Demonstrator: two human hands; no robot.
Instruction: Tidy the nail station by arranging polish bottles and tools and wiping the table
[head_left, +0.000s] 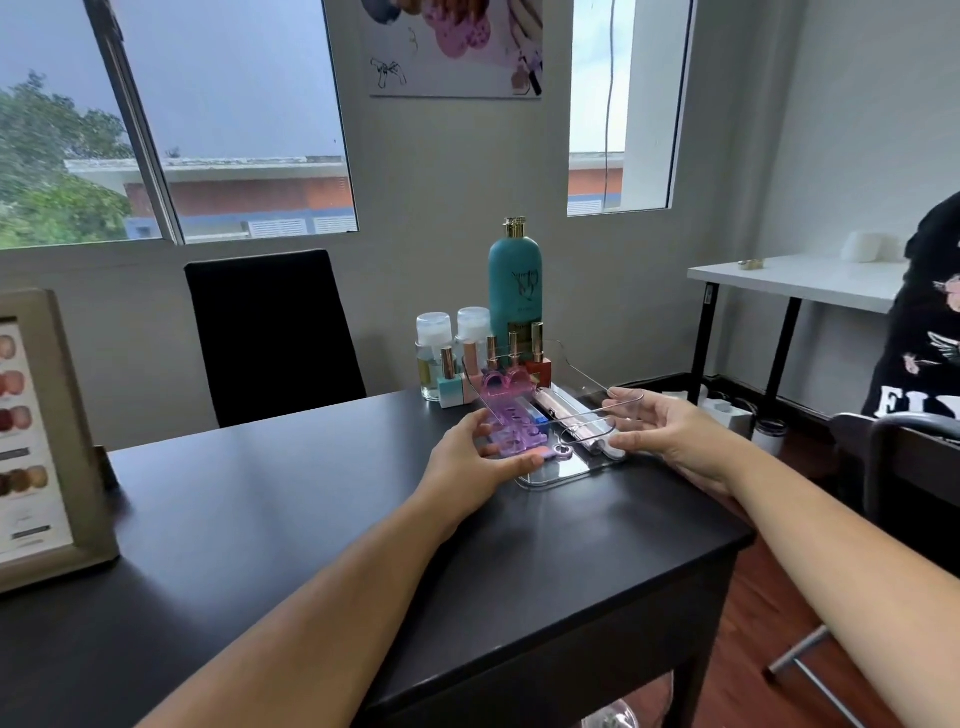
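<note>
A clear acrylic tray (558, 475) stands on the black table (291, 519) near its far right corner. Inside it lie purple toe separators (511, 415) and a white tool (566, 423). My left hand (475, 454) grips the tray's left side. My right hand (670, 431) holds its right side, fingers curled at the raised handle. Behind the tray stand several nail polish bottles (511, 358) with gold caps, two clear bottles with white caps (434, 353), and a tall teal bottle (514, 283).
A framed nail colour chart (36, 436) stands at the table's left edge. A black chair (272, 332) sits behind the table. To the right are a white side table (795, 280), a person in black (924, 322) and a dark chair back (909, 457).
</note>
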